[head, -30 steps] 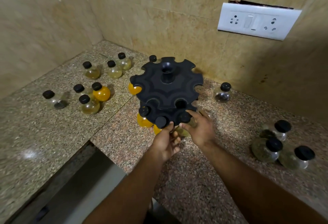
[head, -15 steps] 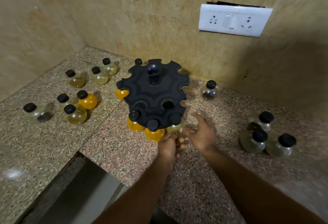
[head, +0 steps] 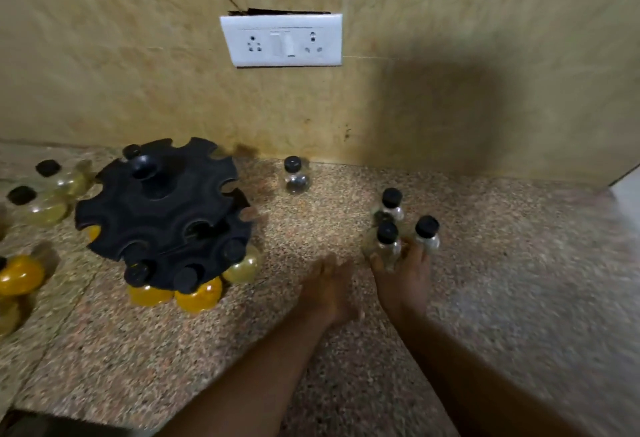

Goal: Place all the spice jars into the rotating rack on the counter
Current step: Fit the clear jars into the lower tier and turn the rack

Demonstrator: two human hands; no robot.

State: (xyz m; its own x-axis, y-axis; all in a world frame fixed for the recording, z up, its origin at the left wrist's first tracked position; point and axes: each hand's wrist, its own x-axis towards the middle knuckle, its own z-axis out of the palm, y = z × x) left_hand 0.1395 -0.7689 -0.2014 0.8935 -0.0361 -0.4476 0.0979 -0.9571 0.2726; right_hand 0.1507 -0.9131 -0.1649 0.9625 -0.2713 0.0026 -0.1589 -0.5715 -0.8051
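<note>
Right hand [head: 401, 277] blurred against three clustered jars [head: 387, 242], grip unclear.

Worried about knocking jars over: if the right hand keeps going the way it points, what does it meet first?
Likely the nearest clear jar of the cluster; the right hand already reaches its base, though blur hides contact.

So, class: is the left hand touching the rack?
Apart. The head view shows bare counter between the left hand and the rack.
</note>
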